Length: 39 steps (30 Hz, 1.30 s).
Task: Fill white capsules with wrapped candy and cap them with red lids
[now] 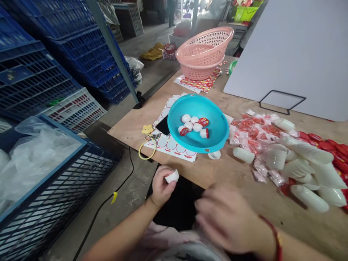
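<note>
My left hand (163, 185) grips a small white cup (172, 176) between thumb and fingers, just off the table's front edge. My right hand (224, 215) is smeared by motion at the lower right, so its fingers and anything in them cannot be made out. Beyond my hands, a blue bowl (217, 134) holds several white cups (186, 118), some showing red lids (203, 121). A loose white cup (214, 154) lies by the bowl's front rim. To the right are small pink packets (247, 132) and stacks of white cups (312, 152).
Red lids (339, 156) lie at the far right. Pink baskets (201, 59) stand at the back. A phone (163, 126), a yellow key ring (147, 149) and sticker sheets (174, 145) are left of and under the bowl. A blue crate (54, 181) stands at the left.
</note>
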Each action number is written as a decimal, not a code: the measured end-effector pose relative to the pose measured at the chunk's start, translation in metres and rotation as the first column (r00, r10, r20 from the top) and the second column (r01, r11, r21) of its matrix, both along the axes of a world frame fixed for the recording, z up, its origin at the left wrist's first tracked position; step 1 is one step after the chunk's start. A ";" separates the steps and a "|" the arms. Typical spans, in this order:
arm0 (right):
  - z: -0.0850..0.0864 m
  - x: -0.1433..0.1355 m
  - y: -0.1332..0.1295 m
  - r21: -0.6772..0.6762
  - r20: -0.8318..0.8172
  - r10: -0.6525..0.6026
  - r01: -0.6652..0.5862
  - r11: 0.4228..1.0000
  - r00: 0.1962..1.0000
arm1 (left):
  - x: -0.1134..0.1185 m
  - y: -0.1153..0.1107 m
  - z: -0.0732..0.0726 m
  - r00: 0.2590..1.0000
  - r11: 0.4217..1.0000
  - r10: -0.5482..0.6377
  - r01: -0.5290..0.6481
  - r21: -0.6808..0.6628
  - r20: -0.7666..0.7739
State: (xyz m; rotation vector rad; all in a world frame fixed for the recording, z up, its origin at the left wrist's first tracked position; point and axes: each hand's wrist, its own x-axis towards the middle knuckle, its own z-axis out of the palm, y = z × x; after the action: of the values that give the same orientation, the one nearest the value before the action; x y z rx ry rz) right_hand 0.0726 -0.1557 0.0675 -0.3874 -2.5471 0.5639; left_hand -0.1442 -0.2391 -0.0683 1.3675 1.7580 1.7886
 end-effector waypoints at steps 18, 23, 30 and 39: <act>-0.077 -0.041 -0.048 -0.005 0.166 -0.162 0.165 0.986 0.973 | -0.025 -0.028 0.027 0.744 0.968 0.156 0.017 -0.252 0.649; -0.043 0.020 0.015 -0.079 -0.048 -0.582 0.578 0.812 0.811 | -0.019 -0.025 0.037 0.976 0.967 -0.109 0.148 -0.210 0.188; -0.043 0.029 0.096 0.252 0.193 -0.736 0.692 0.676 0.649 | 0.044 0.021 0.062 0.844 0.818 -0.509 0.412 -0.402 -0.172; -0.043 0.074 0.077 0.318 0.155 -0.853 0.792 0.521 0.498 | 0.073 0.104 0.071 0.686 0.700 -0.690 0.551 -0.454 -0.231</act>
State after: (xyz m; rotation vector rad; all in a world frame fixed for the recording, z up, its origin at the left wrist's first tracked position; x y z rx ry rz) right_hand 0.1464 -0.0782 0.0244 -1.6150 -2.2304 -0.1652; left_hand -0.0711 -0.1351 0.0029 1.9397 1.3848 0.8177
